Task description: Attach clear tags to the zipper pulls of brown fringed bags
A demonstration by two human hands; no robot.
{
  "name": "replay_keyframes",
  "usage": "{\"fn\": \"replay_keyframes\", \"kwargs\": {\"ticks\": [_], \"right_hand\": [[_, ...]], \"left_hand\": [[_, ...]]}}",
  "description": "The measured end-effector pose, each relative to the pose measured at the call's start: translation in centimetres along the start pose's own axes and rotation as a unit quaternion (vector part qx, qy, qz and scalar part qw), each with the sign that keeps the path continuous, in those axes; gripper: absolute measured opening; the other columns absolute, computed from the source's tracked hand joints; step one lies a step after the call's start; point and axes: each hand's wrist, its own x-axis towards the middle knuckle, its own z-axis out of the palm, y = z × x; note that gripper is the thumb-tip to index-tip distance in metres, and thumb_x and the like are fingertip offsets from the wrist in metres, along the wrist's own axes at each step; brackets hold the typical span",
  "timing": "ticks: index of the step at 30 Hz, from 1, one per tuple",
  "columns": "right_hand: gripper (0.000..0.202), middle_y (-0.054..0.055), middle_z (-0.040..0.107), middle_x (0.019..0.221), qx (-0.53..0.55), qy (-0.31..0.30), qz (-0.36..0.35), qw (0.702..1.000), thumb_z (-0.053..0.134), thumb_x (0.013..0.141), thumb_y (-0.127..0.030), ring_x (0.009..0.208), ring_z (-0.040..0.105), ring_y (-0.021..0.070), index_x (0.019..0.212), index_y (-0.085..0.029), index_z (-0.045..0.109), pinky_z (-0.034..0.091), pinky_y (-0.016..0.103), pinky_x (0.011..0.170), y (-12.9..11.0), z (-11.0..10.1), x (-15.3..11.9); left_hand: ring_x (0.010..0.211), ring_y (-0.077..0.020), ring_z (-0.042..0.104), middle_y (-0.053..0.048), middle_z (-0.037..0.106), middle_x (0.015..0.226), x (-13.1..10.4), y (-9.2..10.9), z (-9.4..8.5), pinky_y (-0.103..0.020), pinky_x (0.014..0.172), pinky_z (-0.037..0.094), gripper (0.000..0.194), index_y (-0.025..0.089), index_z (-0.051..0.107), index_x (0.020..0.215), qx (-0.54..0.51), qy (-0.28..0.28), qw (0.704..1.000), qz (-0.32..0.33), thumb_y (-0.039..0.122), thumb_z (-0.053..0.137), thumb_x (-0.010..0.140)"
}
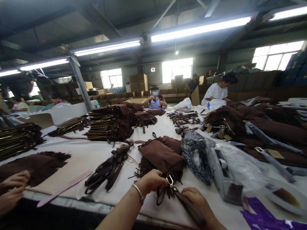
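Both hands on this brown fringed bag [163,158]: left hand [152,182] pinching its clasp, right hand [197,200] gripping the strap [188,207].

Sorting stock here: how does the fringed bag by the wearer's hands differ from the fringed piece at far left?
The fringed bag is plump, with a metal clasp, and the left hand grips it. The fringed piece lies flat, shows no hardware, and a co-worker's hand touches it. Both are brown suede with fringe.
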Motion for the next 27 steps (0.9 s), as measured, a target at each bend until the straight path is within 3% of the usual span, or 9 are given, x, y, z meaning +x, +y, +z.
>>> {"fn": "replay_keyframes", "kwargs": {"ticks": [3, 6, 9, 14, 16, 18, 22, 25, 27], "right_hand": [[0.025, 0.009, 0.07, 0.098, 0.013, 0.006, 0.017, 1.0, 0.048, 0.089, -0.022, 0.095, 0.063, 0.0243, 0.094, -0.019, 0.072, 0.051, 0.037, 0.087, 0.2, -0.2, -0.1], [0.036, 0.012, 0.067, 0.113, 0.001, 0.029, 0.03, 0.999, 0.051, 0.087, -0.022, 0.103, 0.06, 0.0249, 0.12, -0.019, 0.063, 0.049, 0.039, 0.092, -0.5, -0.6, -0.4], [0.046, 0.01, 0.064, 0.12, -0.026, -0.039, -0.053, 0.997, 0.053, 0.085, -0.018, 0.106, 0.057, 0.0242, 0.13, -0.026, 0.058, 0.046, 0.039, 0.093, -2.2, -1.1, -0.7], [0.029, 0.007, 0.066, 0.098, -0.073, -0.087, -0.098, 0.989, 0.053, 0.085, -0.015, 0.094, 0.055, 0.0236, 0.103, -0.028, 0.072, 0.044, 0.037, 0.083, -4.3, -1.5, -1.2], [0.029, 0.008, 0.065, 0.093, -0.069, -0.078, -0.087, 0.991, 0.05, 0.086, -0.014, 0.092, 0.055, 0.0233, 0.102, -0.026, 0.071, 0.044, 0.037, 0.083, -4.5, -1.6, -1.6], [0.025, 0.008, 0.065, 0.094, -0.044, -0.075, -0.071, 0.994, 0.052, 0.086, -0.017, 0.092, 0.055, 0.0235, 0.104, -0.024, 0.069, 0.044, 0.038, 0.085, -4.6, -1.6, -2.1], [0.019, 0.008, 0.067, 0.097, 0.063, -0.028, 0.013, 0.998, 0.056, 0.086, -0.025, 0.092, 0.06, 0.0237, 0.1, -0.023, 0.068, 0.049, 0.037, 0.085, -5.2, -1.2, -2.9], [0.02, 0.008, 0.069, 0.1, 0.157, 0.018, 0.082, 0.984, 0.053, 0.088, -0.027, 0.095, 0.064, 0.0233, 0.1, -0.023, 0.069, 0.052, 0.034, 0.086, -6.0, -0.2, -3.6], [0.025, 0.008, 0.07, 0.098, 0.177, 0.022, 0.097, 0.979, 0.053, 0.089, -0.031, 0.095, 0.065, 0.0232, 0.107, -0.023, 0.067, 0.052, 0.034, 0.087, -6.2, 0.4, -4.0]], "left_hand": [[0.046, -0.0117, 0.047, -0.002, 0.059, 0.058, -0.9, -0.9, 1.4, -0.022, 0.042, 0.022, 0.015, 0.013, 0.063, 0.073, 0.022, 0.018, 1.0, -0.003, 0.022, 0.066, 0.061], [0.054, -0.0154, 0.053, -0.003, 0.06, 0.063, -1.6, -1.6, 2.5, -0.025, 0.048, 0.033, 0.012, 0.016, 0.06, 0.076, 0.05, 0.089, 0.995, 0.021, 0.024, 0.061, 0.068], [0.077, -0.0219, 0.058, -0.007, 0.061, 0.077, -2.6, -2.1, 3.1, -0.031, 0.069, 0.043, 0.012, 0.017, 0.061, 0.08, 0.096, 0.172, 0.977, 0.075, 0.023, 0.061, 0.071], [0.111, -0.0299, 0.05, -0.015, 0.057, 0.112, -5.9, -2.9, 4.5, -0.042, 0.101, 0.034, 0.028, 0.016, 0.063, 0.102, 0.28, 0.294, 0.874, 0.268, 0.016, 0.056, 0.075], [0.11, -0.0292, 0.05, -0.014, 0.058, 0.111, -7.0, -3.4, 5.5, -0.042, 0.101, 0.035, 0.025, 0.018, 0.064, 0.102, 0.286, 0.278, 0.867, 0.299, 0.017, 0.052, 0.079], [0.099, -0.0273, 0.055, -0.012, 0.062, 0.1, -7.4, -3.8, 6.4, -0.04, 0.092, 0.041, 0.018, 0.019, 0.065, 0.095, 0.25, 0.234, 0.898, 0.276, 0.022, 0.052, 0.083], [0.071, -0.0222, 0.06, -0.006, 0.063, 0.073, -6.2, -4.4, 7.9, -0.035, 0.068, 0.047, 0.022, 0.018, 0.062, 0.079, 0.033, 0.11, 0.99, 0.088, 0.04, 0.058, 0.081], [0.058, -0.0173, 0.057, -0.001, 0.06, 0.065, -5.3, -4.3, 8.5, -0.032, 0.058, 0.047, 0.032, 0.018, 0.058, 0.079, -0.195, 0.003, 0.98, -0.031, 0.049, 0.063, 0.075], [0.054, -0.0136, 0.054, 0.001, 0.058, 0.063, -5.1, -4.3, 8.7, -0.028, 0.055, 0.046, 0.033, 0.017, 0.057, 0.079, -0.276, -0.047, 0.959, -0.038, 0.047, 0.069, 0.072]]}}
